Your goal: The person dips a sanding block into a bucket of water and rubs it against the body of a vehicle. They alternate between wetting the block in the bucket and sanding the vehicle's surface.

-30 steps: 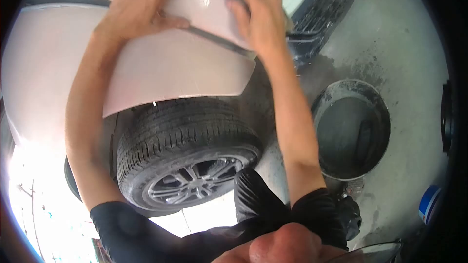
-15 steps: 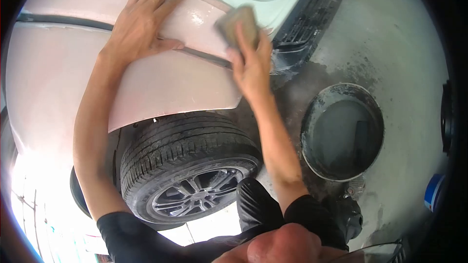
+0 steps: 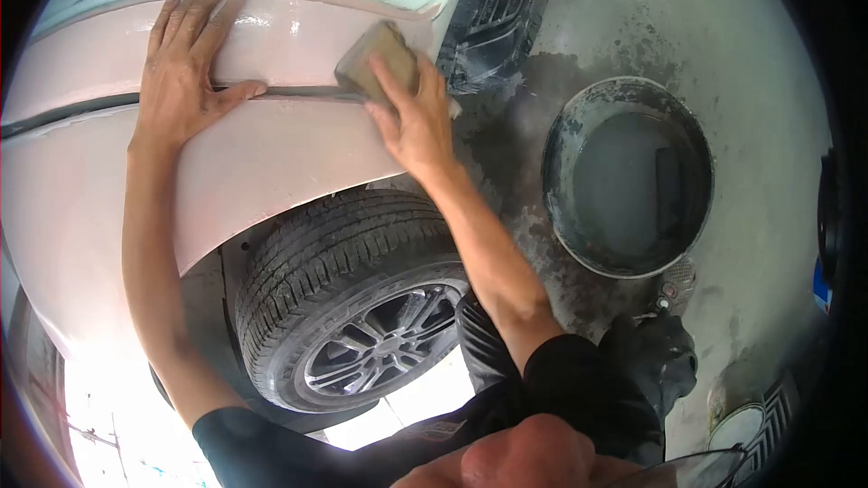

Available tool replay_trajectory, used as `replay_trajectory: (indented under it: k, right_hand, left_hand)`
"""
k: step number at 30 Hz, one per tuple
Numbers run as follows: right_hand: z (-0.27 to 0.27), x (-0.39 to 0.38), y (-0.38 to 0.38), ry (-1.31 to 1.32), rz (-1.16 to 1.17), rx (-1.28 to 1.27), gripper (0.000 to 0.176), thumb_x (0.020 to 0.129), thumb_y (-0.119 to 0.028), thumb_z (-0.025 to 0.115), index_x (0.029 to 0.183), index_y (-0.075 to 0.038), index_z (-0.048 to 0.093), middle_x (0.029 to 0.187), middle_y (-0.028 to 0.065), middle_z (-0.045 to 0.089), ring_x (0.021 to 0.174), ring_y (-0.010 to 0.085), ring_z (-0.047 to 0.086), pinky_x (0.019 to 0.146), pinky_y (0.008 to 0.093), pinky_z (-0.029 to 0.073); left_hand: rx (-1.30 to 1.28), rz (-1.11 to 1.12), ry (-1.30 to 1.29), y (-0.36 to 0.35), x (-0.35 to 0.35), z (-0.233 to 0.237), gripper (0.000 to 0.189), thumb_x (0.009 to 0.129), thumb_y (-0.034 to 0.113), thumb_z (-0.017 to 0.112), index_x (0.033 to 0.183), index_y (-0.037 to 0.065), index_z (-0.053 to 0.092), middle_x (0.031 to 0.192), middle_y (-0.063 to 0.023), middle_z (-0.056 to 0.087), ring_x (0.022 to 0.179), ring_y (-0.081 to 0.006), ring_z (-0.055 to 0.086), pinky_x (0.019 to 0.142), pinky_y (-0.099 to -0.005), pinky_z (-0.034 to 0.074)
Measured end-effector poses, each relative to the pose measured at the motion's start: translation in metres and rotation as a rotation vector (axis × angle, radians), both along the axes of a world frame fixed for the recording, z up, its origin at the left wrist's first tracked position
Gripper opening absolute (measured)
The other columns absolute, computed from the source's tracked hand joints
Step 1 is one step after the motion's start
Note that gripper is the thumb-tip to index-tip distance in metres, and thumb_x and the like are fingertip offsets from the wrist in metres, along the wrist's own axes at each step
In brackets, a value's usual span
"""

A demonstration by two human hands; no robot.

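Note:
My right hand [image 3: 411,113] grips a brownish-grey sanding block [image 3: 380,59], fingers pressed on its top. The block lies against the pinkish car body panel [image 3: 289,23], over the dark seam near the panel's right end. To its left, my left hand [image 3: 185,72] rests flat on the same panel with fingers apart, its thumb along the seam. Below the seam, the pale fender [image 3: 280,145] curves over the tyre [image 3: 334,248] and its alloy wheel [image 3: 389,343]. Wet shine shows on the upper panel. The block's underside is hidden.
A dark round basin [image 3: 624,176] of grey water stands on the wet concrete floor to the right, a dark bar-shaped object or reflection in it. A black side step [image 3: 502,18] juts out beyond the panel. My knee is close to the wheel.
The whole view has shifted, so the car sits further left. My right hand has drawn the block from the panel's right edge toward the seam. My left hand stays flat on the panel.

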State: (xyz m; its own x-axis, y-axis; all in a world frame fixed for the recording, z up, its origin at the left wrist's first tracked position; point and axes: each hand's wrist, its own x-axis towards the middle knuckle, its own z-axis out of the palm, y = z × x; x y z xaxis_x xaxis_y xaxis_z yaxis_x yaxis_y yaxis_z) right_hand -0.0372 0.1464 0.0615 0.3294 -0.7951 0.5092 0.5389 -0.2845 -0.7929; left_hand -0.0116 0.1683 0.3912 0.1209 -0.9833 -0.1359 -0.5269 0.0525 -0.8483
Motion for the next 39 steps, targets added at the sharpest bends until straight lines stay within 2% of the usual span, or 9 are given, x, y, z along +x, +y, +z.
replay_trajectory:
  k: [9,13,17,20,23,26,31,33,39]
  right_hand:
    - [0.000,0.001,0.001,0.006,0.032,0.130,0.074,0.089,-0.021,0.078,0.155,-0.029,0.047,0.140,0.0300,0.042,0.127,0.0489,0.046,0.106,0.0556,0.044]
    - [-0.017,0.021,-0.021,0.016,0.069,0.168,0.070,0.090,-0.021,0.076,0.154,-0.024,0.049,0.140,0.0309,0.043,0.125,0.0492,0.048,0.107,0.0552,0.043]
    - [-0.021,0.051,-0.069,0.131,0.104,0.392,0.063,0.093,-0.024,0.072,0.152,-0.013,0.052,0.135,0.0305,0.047,0.122,0.0475,0.052,0.110,0.0480,0.042]
    - [-0.026,0.037,-0.026,0.047,0.036,0.289,0.065,0.092,-0.023,0.074,0.152,-0.012,0.051,0.132,0.0262,0.053,0.124,0.0405,0.056,0.109,0.0475,0.044]
    - [-0.021,0.029,-0.032,0.038,0.102,0.345,0.065,0.092,-0.023,0.072,0.153,-0.014,0.051,0.129,0.0330,0.050,0.123,0.0480,0.051,0.112,0.0480,0.039]
    - [-0.026,0.055,-0.084,0.182,0.173,0.473,0.064,0.092,-0.023,0.072,0.152,-0.014,0.051,0.131,0.0333,0.049,0.123,0.0478,0.051,0.113,0.0486,0.038]
    - [-0.021,0.028,-0.031,0.084,0.189,0.446,0.065,0.091,-0.022,0.073,0.152,-0.012,0.051,0.132,0.0332,0.048,0.124,0.0479,0.050,0.113,0.0483,0.038]
    - [-0.025,0.036,-0.036,0.114,0.088,0.378,0.065,0.092,-0.025,0.074,0.152,-0.015,0.052,0.131,0.0277,0.053,0.125,0.0391,0.053,0.111,0.0440,0.041]
    - [-0.024,0.052,-0.068,0.125,0.105,0.450,0.063,0.091,-0.023,0.074,0.150,-0.011,0.054,0.128,0.0336,0.051,0.121,0.0481,0.051,0.109,0.0480,0.041]
  left_hand:
    - [-0.004,-0.041,-0.021,0.002,0.004,0.000,0.102,0.062,0.049,0.087,0.151,0.013,0.052,0.150,-0.0112,0.054,0.142,-0.0318,0.046,0.125,-0.0502,0.028]
    - [-0.005,-0.019,-0.012,0.003,0.005,-0.001,0.103,0.061,0.049,0.087,0.151,0.013,0.052,0.151,-0.0106,0.053,0.142,-0.0312,0.045,0.125,-0.0503,0.028]
    - [-0.009,-0.017,-0.015,0.003,0.004,0.000,0.106,0.059,0.049,0.088,0.151,0.014,0.051,0.151,-0.0096,0.054,0.143,-0.0305,0.045,0.125,-0.0505,0.028]
    - [-0.009,-0.014,0.000,0.002,0.002,0.000,0.106,0.058,0.047,0.089,0.152,0.014,0.051,0.150,-0.0094,0.054,0.143,-0.0305,0.045,0.125,-0.0510,0.028]
    - [0.001,-0.027,-0.003,-0.001,0.002,-0.001,0.100,0.060,0.046,0.089,0.147,0.011,0.055,0.147,-0.0113,0.055,0.140,-0.0325,0.047,0.124,-0.0510,0.030]
    - [0.002,-0.014,-0.005,0.003,0.004,0.000,0.102,0.059,0.046,0.089,0.149,0.012,0.054,0.148,-0.0107,0.055,0.141,-0.0321,0.046,0.124,-0.0515,0.029]
    - [-0.004,0.013,0.002,0.000,0.002,0.000,0.105,0.057,0.043,0.090,0.151,0.015,0.052,0.149,-0.0089,0.055,0.142,-0.0305,0.046,0.125,-0.0518,0.028]
    - [-0.008,0.021,0.000,0.002,0.003,-0.001,0.106,0.056,0.042,0.090,0.151,0.016,0.052,0.150,-0.0084,0.054,0.142,-0.0301,0.046,0.125,-0.0518,0.029]
    - [-0.003,0.004,-0.002,0.002,0.003,0.002,0.107,0.054,0.037,0.092,0.152,0.018,0.052,0.151,-0.0070,0.054,0.141,-0.0300,0.047,0.125,-0.0516,0.028]
